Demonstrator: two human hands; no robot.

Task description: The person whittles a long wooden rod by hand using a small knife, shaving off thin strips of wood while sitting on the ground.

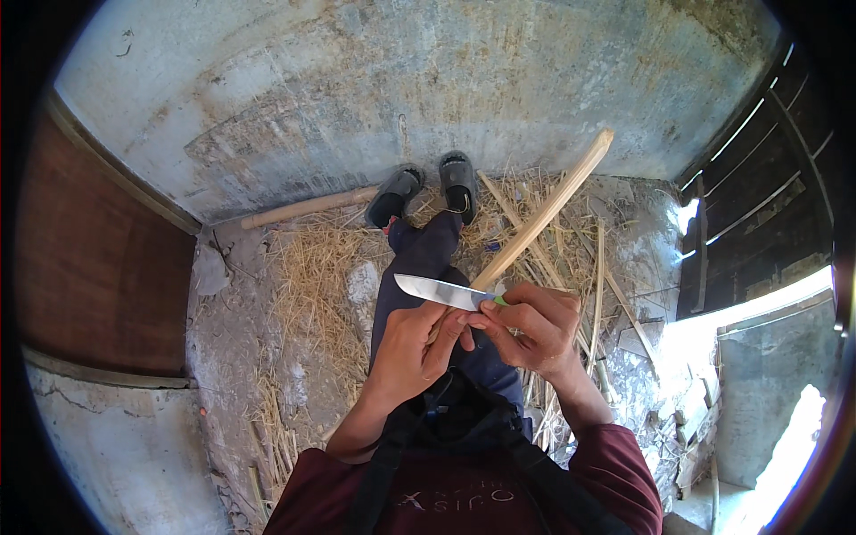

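Observation:
My right hand (532,325) is closed round the green handle of a knife (437,290). Its broad silver blade points left, over my lap. A long, pale split stick of wood (544,214) slants down from the upper right and passes behind the blade. My left hand (419,343) has its fingers closed around the near end of this stick, just below the blade. The fingertips of both hands meet there, so the gripped end is mostly hidden.
Straw (321,267) and split wood strips (599,294) litter the floor under my crossed legs. A pole (308,207) lies along the foot of the stained wall (374,98). A brown panel (107,259) stands left; dark slatted boards (758,196) stand right.

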